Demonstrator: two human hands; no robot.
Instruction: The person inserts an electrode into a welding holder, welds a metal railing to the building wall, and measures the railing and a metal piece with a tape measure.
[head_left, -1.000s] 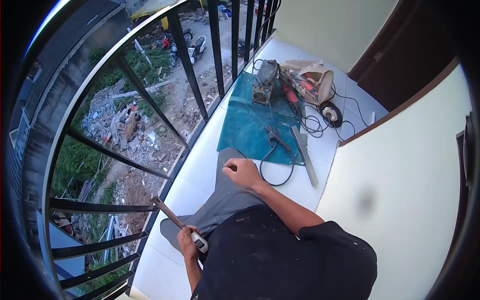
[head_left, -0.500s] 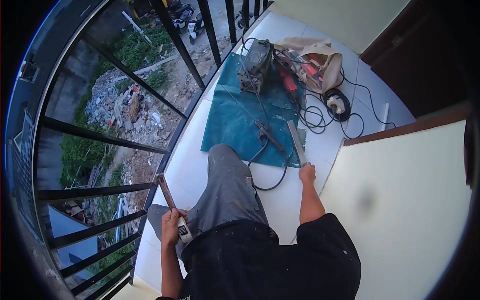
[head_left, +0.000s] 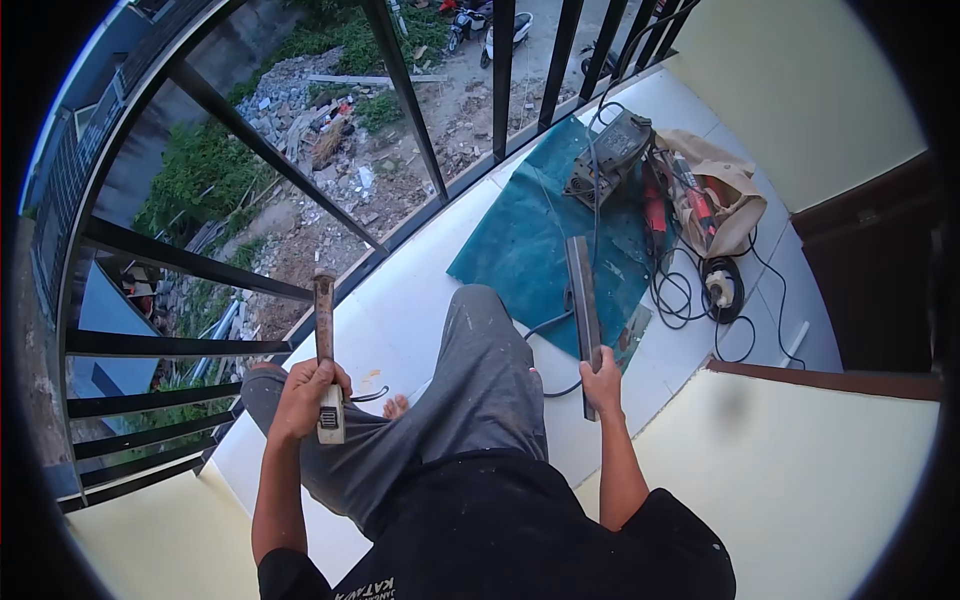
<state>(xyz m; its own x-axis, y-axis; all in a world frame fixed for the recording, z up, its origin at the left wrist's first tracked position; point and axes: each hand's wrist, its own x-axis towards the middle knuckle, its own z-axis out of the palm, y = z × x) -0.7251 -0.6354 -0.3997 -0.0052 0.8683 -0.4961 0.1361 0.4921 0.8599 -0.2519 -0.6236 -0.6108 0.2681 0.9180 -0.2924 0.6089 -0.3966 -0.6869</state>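
Observation:
My left hand [head_left: 312,398] is closed around a rusty metal bar [head_left: 324,315] that points up and a pale tool [head_left: 331,418] with a dark slotted part, above my left thigh. In my right hand [head_left: 601,384] is a long grey metal bar [head_left: 583,300], gripped near its lower end. The bar's upper part stands out in front of a teal sheet [head_left: 510,235] on the floor. The pale tool's lower end overlaps my grey trousers, and what it is exactly I cannot tell.
A welding machine [head_left: 612,160] sits on the sheet. Beside it are a beige bag [head_left: 745,185], red tools [head_left: 655,215] and coiled black cable [head_left: 722,290]. Black railing [head_left: 400,95] runs along the left. A yellow wall [head_left: 800,480] and brown door [head_left: 870,260] are at the right.
The view has turned left and the scene has shifted right and down. Both bars are now more upright. The grey bar has come nearer to my body, its lower end now showing below my right hand.

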